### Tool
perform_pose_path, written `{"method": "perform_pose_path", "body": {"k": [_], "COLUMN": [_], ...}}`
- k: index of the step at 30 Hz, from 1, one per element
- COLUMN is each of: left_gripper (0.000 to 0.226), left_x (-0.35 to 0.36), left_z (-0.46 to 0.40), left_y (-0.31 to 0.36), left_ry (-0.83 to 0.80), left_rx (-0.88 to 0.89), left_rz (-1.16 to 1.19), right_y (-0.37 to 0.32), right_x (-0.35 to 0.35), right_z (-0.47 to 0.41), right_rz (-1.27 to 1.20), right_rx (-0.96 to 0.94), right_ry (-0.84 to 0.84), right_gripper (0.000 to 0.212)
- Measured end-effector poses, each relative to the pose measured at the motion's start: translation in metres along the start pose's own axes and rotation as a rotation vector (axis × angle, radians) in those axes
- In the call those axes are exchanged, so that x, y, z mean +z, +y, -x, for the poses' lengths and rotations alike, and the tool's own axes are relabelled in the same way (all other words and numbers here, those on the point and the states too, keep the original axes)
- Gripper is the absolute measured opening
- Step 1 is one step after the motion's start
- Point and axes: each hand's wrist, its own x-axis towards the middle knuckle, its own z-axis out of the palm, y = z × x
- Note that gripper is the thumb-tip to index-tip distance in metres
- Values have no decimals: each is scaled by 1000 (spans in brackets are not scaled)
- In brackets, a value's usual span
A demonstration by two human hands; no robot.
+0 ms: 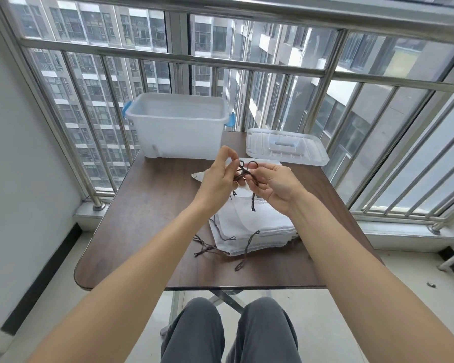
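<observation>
Pinching a brown cord [243, 172] from both sides, the left hand [220, 179] and right hand [271, 186] hold it looped and crossed between them, raised above the table [147, 218]. Loose cord ends hang over a stack of white bags [257, 226]. Behind stand an open plastic bin [178, 127] and, beside it, its lid [286, 149].
</observation>
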Motion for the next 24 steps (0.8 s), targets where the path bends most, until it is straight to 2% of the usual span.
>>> {"method": "perform_pose_path", "body": {"k": [5,10,13,17,20,24], "left_gripper": [9,15,16,17,18,8], "left_x": [-1,-5,-6,-4,-5,-8], "left_z": [1,1,0,1,0,-2], "left_y": [3,4,3,4,5,5], "left_ry": [-55,-91,-97,-108,-112,-144], "left_rx": [-10,-25,-27,-21,-15,-29], "left_rz": [29,47,53,45,29,25], "right_y": [-2,-6,-8,-6,-8,-10], "right_x": [0,-5,-5,-3,-4,-8], "right_z": [3,5,6,3,4,5], "right_rz": [-79,-196,-223,-17,162,265], "right_rx": [5,65,67,-39,-87,-100], "right_ry": [-40,-27,-11,8,6,-47], "right_gripper": [30,29,16,4,9,10]}}
